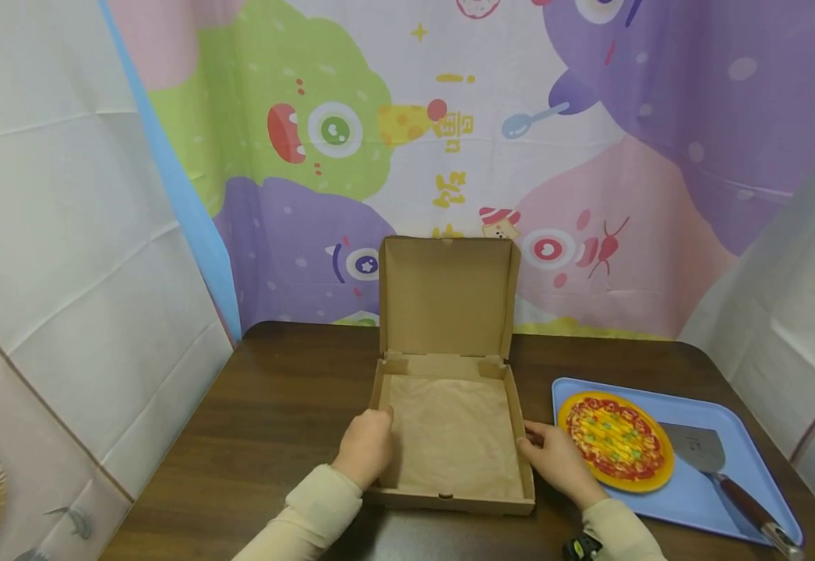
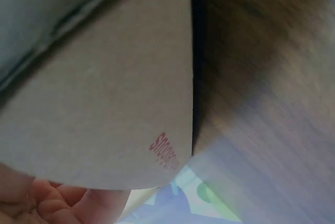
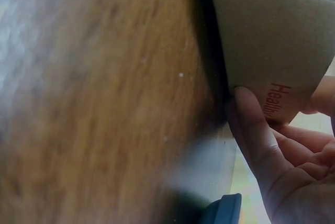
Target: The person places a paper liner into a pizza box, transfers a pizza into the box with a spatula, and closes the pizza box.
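Observation:
An open cardboard pizza box (image 1: pixel 449 504) lies on the table, its lid standing up at the back. Brown paper (image 1: pixel 453 436) lines its base. My left hand (image 1: pixel 365 448) grips the box's left wall, with the thumb at the rim; in the left wrist view its curled fingers (image 2: pixel 102 205) show at the edge of the printed side. On the opposite wall my right hand (image 1: pixel 562 460) holds on, thumb at the rim. One finger (image 3: pixel 251 116) presses low against the outside of that wall in the right wrist view.
Right of the box, a blue tray (image 1: pixel 681 502) carries a toy-like pizza (image 1: pixel 616 440) and a pizza server (image 1: pixel 695 446) with a brown handle. A patterned curtain (image 1: pixel 449 156) hangs behind the dark wooden table (image 1: pixel 260 436).

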The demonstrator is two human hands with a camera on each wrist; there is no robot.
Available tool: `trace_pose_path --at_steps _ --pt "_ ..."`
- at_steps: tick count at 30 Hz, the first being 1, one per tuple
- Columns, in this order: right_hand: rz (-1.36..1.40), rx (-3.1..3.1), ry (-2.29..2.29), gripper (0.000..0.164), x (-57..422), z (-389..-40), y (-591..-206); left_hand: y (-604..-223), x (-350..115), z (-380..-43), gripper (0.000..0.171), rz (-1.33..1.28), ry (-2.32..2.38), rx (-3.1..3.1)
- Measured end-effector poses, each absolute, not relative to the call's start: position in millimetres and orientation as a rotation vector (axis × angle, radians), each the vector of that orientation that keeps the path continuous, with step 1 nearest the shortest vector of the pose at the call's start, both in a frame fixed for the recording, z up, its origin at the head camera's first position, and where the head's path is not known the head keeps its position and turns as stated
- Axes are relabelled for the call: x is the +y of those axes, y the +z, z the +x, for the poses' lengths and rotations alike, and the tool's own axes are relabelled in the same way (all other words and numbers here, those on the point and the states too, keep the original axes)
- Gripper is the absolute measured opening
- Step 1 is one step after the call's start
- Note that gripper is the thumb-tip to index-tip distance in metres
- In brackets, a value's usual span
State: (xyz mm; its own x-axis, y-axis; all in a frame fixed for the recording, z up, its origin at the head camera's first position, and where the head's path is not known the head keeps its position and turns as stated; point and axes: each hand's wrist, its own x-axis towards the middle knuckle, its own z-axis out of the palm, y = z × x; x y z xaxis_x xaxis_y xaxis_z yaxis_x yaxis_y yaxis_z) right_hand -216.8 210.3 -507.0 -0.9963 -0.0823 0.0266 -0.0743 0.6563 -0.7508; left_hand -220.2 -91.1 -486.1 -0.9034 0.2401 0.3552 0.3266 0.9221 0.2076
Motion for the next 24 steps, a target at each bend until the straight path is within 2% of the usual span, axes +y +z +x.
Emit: trace_pose_path --at_steps 4,10,17,24 --pt "-0.136 2.853 -1.286 0.040 210 -217 -506 -484 -94 -221 0.015 -0.392 -0.575 -2.760" --pt "-0.142 2.857 -1.289 0.039 210 -216 -506 -475 -92 -220 0.009 -0.377 -0.788 -2.749" --pt "-0.133 2.851 -1.293 0.041 211 -216 -507 -458 -80 -215 0.026 -0.432 -1.214 -2.672" --pt "-0.128 2.755 -1.446 0.046 218 -214 -501 -442 -61 -205 0.038 -0.573 -1.430 -2.571"
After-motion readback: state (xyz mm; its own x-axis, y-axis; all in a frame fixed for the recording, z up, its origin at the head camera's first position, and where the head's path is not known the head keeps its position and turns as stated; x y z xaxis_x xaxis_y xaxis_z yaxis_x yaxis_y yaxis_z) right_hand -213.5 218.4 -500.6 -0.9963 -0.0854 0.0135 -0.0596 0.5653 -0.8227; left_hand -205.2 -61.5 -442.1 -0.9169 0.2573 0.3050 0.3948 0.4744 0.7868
